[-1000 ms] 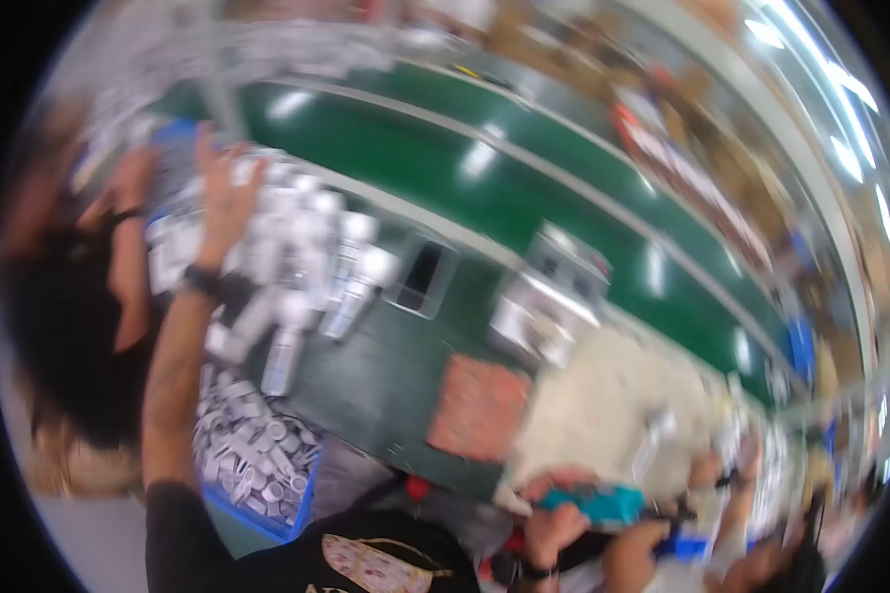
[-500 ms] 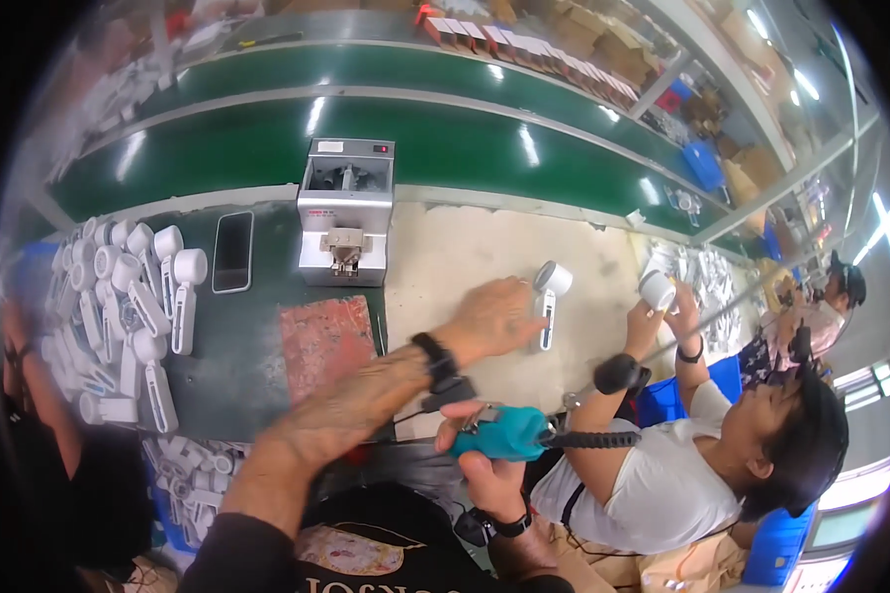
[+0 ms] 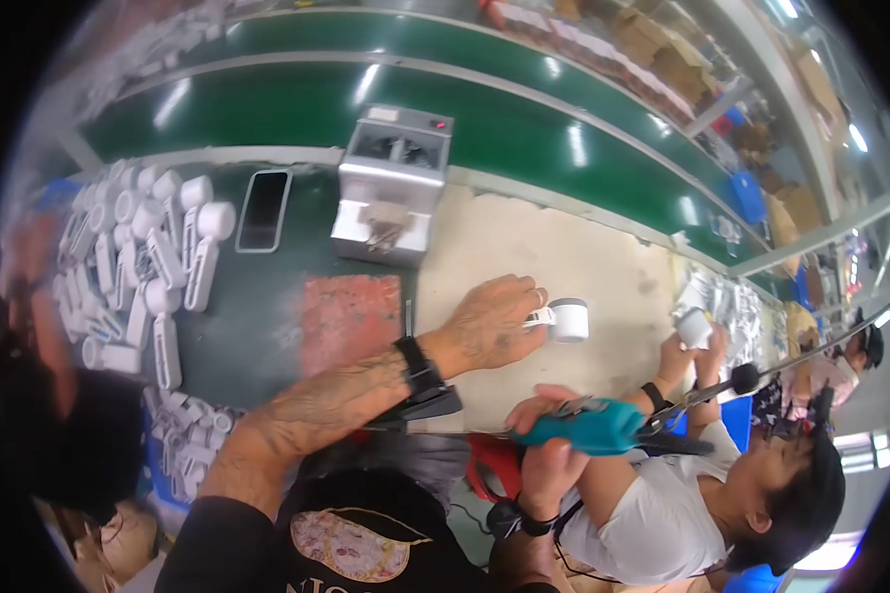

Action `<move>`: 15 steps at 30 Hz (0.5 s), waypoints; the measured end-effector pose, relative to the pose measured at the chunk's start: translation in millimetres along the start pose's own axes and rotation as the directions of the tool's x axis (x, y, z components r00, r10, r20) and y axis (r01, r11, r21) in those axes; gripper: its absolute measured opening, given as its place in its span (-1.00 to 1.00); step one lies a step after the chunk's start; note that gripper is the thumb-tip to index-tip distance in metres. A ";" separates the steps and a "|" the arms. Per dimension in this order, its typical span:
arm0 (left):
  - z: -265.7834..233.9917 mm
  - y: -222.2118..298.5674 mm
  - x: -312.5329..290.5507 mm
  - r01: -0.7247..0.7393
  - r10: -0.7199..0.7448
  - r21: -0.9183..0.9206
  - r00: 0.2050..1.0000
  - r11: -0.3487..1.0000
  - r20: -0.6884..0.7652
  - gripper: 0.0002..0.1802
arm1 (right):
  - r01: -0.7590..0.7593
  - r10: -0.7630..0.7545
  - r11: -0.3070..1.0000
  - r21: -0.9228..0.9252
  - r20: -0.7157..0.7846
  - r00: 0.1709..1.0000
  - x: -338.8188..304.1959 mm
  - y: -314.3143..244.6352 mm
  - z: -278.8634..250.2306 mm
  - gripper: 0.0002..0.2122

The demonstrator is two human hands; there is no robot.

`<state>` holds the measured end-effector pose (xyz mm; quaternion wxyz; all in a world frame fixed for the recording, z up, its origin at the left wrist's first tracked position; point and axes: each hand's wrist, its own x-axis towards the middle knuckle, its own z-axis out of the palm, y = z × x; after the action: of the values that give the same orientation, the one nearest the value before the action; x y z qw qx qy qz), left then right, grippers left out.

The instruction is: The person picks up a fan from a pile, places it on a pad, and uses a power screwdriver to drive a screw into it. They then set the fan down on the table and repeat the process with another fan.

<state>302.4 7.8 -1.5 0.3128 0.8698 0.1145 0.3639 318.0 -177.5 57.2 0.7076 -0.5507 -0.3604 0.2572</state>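
My left hand (image 3: 494,321) reaches across the pale board, its fingers closed around the handle of a white handheld device with a round, cup-shaped head (image 3: 570,321). The head sticks out to the right of the fingers, and most of the handle is hidden under the hand. Nearer my body, my right hand (image 3: 546,469) is wrapped around a teal electric screwdriver (image 3: 588,427) with a dark cord at its right end. The screwdriver lies roughly level, and its tip is hidden by the fingers.
A grey screw feeder (image 3: 394,188) stands ahead of my left forearm, with a phone (image 3: 264,211) and a red mat (image 3: 351,316) nearby. White devices (image 3: 153,232) are piled at left. On the right, a co-worker's hands (image 3: 687,358) hold a similar piece. A green conveyor (image 3: 485,119) runs behind.
My left hand has closed on the device's handle and turned it from upright to sideways. My right hand and the screwdriver have moved right. The whole view has shifted.
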 end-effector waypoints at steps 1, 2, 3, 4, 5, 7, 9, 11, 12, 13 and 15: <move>-16.0 -0.5 -16.2 0.026 -0.026 0.012 1.000 1.000 0.004 -0.69 | 0.029 -0.029 0.999 -0.038 -0.002 1.000 6.3 1.9 1.0 -0.24; -33.5 -3.5 -32.3 0.022 -0.021 0.021 0.999 1.000 -0.039 -0.72 | 0.015 -0.015 1.000 -0.021 0.014 1.000 13.6 5.2 3.9 -0.24; -51.6 -6.5 -46.4 0.016 -0.014 0.028 0.997 0.999 -0.082 -0.75 | 0.007 -0.007 1.000 -0.019 0.001 1.000 20.1 7.9 7.1 -0.25; -77.2 -5.5 -56.5 0.042 -0.038 0.049 0.995 0.998 -0.089 -0.75 | -0.002 0.002 1.000 -0.015 -0.003 1.000 26.2 9.8 12.5 -0.26; -102.5 -3.5 -63.5 0.205 -0.204 -0.002 0.977 0.979 0.056 -0.75 | -0.016 0.016 1.000 -0.006 0.018 1.000 33.4 10.6 16.4 -0.26; -135.3 -12.2 -84.8 0.366 -0.360 0.014 0.908 0.931 0.213 -0.76 | -0.052 0.036 0.979 0.197 0.086 0.996 50.4 11.1 30.5 -0.30; -142.5 -36.4 -114.1 0.307 -0.312 0.053 0.942 0.950 0.123 -0.70 | -0.014 -0.010 0.977 0.212 0.113 0.994 68.8 12.5 58.6 -0.32; -158.0 -34.7 -115.9 0.315 -0.327 0.104 0.936 0.943 0.129 -0.59 | 0.056 -0.087 0.970 0.236 0.126 0.988 90.3 21.2 94.2 -0.35; -161.4 -30.8 -114.6 0.322 -0.332 0.102 0.936 0.941 0.113 -0.59 | 0.097 -0.133 0.965 0.244 0.138 0.981 101.8 30.2 109.4 -0.37; -161.1 -28.2 -114.2 0.308 -0.325 0.160 0.940 0.938 0.099 -0.59 | 0.141 -0.171 0.967 0.212 0.129 0.977 111.4 36.3 126.7 -0.39; -160.9 -24.4 -118.8 0.293 -0.314 0.223 0.947 0.930 0.069 -0.59 | 0.194 -0.220 0.963 0.185 0.134 0.966 131.0 38.5 155.3 -0.41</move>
<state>105.5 50.2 3.3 0.2772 0.8873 0.2691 0.2516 275.7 24.5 70.5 0.7453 -0.4260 -0.4462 0.2529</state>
